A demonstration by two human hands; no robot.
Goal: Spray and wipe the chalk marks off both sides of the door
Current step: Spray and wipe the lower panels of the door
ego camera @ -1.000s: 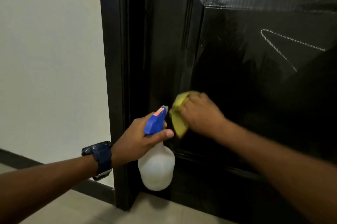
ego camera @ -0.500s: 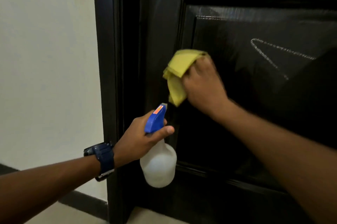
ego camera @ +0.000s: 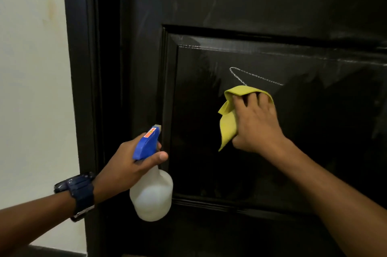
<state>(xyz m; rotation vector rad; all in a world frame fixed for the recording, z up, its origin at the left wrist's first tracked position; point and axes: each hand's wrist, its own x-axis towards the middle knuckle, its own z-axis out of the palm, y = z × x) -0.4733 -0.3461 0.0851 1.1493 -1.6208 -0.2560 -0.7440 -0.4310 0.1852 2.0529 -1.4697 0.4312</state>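
The door, black and glossy with a recessed panel, fills most of the view and stands upright, its long axis vertical, in a dark frame beside a pale wall. One chalk mark shows on the panel: two dotted lines meeting in a point at the left and spreading to the right. One yellow cloth is pressed flat against the panel just below that mark by the right hand, fingers curled into its upper edge. One spray bottle, white with a blue head, hangs upright left of the cloth, nozzle toward the door, gripped at the neck by the left hand. One dark watch sits on that wrist.
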